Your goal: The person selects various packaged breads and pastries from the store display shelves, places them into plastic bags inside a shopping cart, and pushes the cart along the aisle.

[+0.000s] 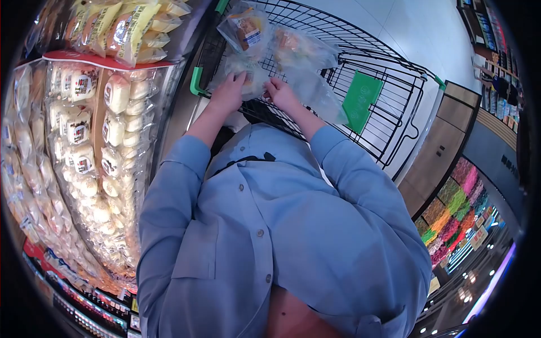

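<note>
Both of my hands are over the near end of a black wire shopping cart (pixel 394 59), at a clear plastic bag (pixel 258 78). My left hand (pixel 230 93) has its fingers closed on the bag's left side. On the other side, my right hand (pixel 280 93) pinches the plastic between thumb and fingers. Something pale shows through the film, too unclear to name. Just beyond lie a clear bag with a browned, labelled food item (pixel 248 34) and another bag with orange-brown food (pixel 290 44). More loose clear plastic (pixel 321 98) spreads to the right.
A green panel (pixel 362 101) is fixed to the cart's wire side. Close on the left stands a shelf with packaged white buns (pixel 79 132), with yellow-wrapped packets (pixel 121 28) above. A wooden cabinet (pixel 442 141) stands at right, before a colourful display (pixel 456 208).
</note>
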### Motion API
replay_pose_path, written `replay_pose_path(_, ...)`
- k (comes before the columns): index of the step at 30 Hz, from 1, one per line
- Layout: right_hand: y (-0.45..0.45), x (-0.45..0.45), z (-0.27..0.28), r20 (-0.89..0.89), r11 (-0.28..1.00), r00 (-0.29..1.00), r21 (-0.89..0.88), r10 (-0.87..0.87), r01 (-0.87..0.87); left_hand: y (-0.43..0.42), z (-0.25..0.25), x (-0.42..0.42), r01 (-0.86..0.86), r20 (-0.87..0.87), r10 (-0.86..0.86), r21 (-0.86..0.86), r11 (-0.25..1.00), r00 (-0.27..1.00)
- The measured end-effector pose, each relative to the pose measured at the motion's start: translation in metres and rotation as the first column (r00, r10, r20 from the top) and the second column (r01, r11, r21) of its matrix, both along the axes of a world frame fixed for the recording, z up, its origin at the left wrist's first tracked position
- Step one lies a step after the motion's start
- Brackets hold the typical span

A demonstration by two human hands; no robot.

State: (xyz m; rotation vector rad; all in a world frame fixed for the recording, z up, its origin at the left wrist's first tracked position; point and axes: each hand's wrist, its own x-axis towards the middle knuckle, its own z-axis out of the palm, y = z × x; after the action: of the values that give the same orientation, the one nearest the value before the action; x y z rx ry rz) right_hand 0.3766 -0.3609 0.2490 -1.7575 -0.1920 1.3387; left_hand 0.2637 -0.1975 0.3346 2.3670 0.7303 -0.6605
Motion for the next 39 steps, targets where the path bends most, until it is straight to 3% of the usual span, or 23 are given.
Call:
replay_pose_path(2,-0.004,0.002,0.001,-0.031,0.999,0.999,0.001,-0.033,0.033,-0.002,-0.015,-0.005,0.015,0.004,-0.015,0.011,1.0,1.0)
replay_pose_path(4,-0.006,0.003,-0.005,-0.036,0.996,0.996,-0.018,-0.087,0.086,0.001,-0.009,-0.005,0.016,-0.054,-0.025,-0.168,0.986,0.998)
replay_pose_path(5,-0.006,0.001,-0.009,-0.041,0.996,0.995,-0.021,-0.091,0.09,0.003,-0.009,-0.006,0.019,-0.058,-0.029,-0.171,0.985,0.998)
replay_pose_path(7,-0.006,-0.002,-0.009,0.032,0.996,0.997,-0.041,-0.075,0.076,0.009,-0.021,-0.013,0.016,0.015,-0.012,-0.32,0.947,1.0)
replay_pose_path(10,-0.002,-0.006,-0.009,-0.044,0.996,0.996,-0.033,-0.08,0.079,0.018,-0.035,-0.014,0.041,0.051,-0.024,-0.371,0.928,0.998)
replay_pose_path(17,-0.001,-0.013,-0.012,-0.229,0.977,0.95,-0.036,-0.212,0.209,0.005,-0.023,-0.011,-0.038,-0.014,0.037,-0.164,0.986,0.999)
replay_pose_path(20,-0.005,-0.01,-0.012,-0.25,0.986,0.954,-0.057,-0.163,0.154,0.006,-0.044,-0.007,-0.134,0.087,0.145,-0.121,0.984,0.986)
replay_pose_path(22,-0.01,-0.008,-0.017,-0.203,0.985,0.967,-0.114,-0.154,0.133,0.013,-0.043,0.001,-0.379,0.028,0.407,-0.31,0.872,0.913)
replay_pose_path(23,-0.015,-0.007,-0.019,-0.203,0.983,0.966,-0.122,-0.158,0.135,0.018,-0.043,0.002,-0.377,0.024,0.405,-0.316,0.87,0.914)
replay_pose_path(25,-0.019,-0.004,-0.024,-0.213,0.982,0.962,-0.12,-0.17,0.146,0.038,-0.053,-0.004,-0.351,0.098,0.362,-0.114,0.929,0.927)
replay_pose_path(27,-0.021,-0.004,-0.024,-0.25,0.974,0.945,-0.134,-0.211,0.182,0.042,-0.056,-0.007,-0.281,0.029,0.282,-0.028,0.959,0.959)
replay_pose_path(29,-0.023,-0.004,-0.022,-0.283,0.963,0.924,-0.151,-0.256,0.221,0.043,-0.055,-0.003,-0.151,-0.247,0.16,0.053,0.987,0.956)
replay_pose_path(35,-0.029,-0.004,-0.013,-0.339,0.954,0.896,-0.192,-0.287,0.233,0.047,-0.062,0.01,0.027,-0.519,-0.018,0.009,1.0,0.855)
replay_pose_path(39,-0.03,0.0,-0.01,-0.344,0.958,0.902,-0.21,-0.26,0.196,0.047,-0.064,0.003,0.062,-0.506,-0.047,0.013,0.998,0.862)
